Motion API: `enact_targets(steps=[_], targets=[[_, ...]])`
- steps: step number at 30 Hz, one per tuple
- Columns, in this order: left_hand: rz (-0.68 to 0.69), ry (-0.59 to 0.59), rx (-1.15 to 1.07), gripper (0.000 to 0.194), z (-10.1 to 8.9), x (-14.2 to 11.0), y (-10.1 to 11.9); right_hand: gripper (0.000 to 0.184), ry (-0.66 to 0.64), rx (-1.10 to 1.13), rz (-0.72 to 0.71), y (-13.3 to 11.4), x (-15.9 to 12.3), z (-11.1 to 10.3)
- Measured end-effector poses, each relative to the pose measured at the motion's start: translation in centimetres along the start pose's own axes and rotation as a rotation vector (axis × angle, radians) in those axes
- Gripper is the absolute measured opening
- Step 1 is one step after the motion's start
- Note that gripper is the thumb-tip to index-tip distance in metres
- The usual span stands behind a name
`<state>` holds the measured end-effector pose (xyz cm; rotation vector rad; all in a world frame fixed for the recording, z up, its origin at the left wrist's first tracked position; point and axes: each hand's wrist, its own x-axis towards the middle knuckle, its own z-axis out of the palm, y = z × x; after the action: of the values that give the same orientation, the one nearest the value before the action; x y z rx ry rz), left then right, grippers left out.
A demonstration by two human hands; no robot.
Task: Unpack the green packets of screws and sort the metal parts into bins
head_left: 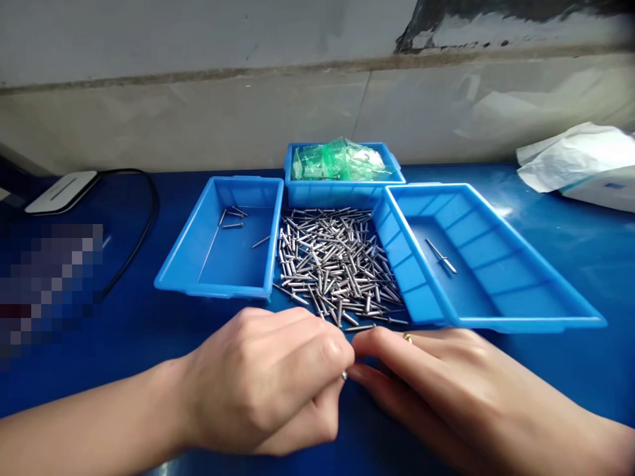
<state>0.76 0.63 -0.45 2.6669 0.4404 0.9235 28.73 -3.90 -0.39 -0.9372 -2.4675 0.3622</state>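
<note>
My left hand (278, 383) is closed, fingers curled in, in front of a pile of loose screws and rivets (337, 264). From its fingers, beside my right thumb, peeks the shiny end of a small metal fastener (344, 375); most of it is hidden, so its kind is unclear. My right hand (436, 383), wearing a ring, brings thumb and forefinger together against the left fingertips. Whatever lies between them is hidden. A few screws (233, 225) lie in the left blue bin (213, 288), and one rivet (440, 256) rests in the right blue bin (536, 324).
Behind the pile, a third blue bin (337, 195) holds green and clear plastic bags (342, 158). A white flat device (64, 192) with a black cable (153, 205) is at the left. White crumpled wrapping (575, 158) lies at the right, near the wall.
</note>
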Motion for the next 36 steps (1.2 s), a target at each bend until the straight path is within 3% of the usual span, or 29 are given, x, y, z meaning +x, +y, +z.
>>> enact_targets(steps=[7,17,27,36], targets=[[0.035,-0.079,0.117,0.037,-0.47,-0.01,-0.11,0.048,-0.026,-0.002,-0.026,-0.34,0.49,-0.77],[0.014,-0.059,0.234,0.044,-0.33,0.01,-0.22,0.047,-0.058,-0.052,-0.082,0.15,0.35,-0.72],[0.124,0.002,0.149,0.026,-0.44,0.46,-0.15,0.046,-0.092,-0.082,-0.089,0.26,0.41,-0.2],[0.123,0.001,0.151,0.047,-0.33,0.6,-0.49,0.049,-0.068,-0.129,-0.104,0.22,0.46,-0.27]])
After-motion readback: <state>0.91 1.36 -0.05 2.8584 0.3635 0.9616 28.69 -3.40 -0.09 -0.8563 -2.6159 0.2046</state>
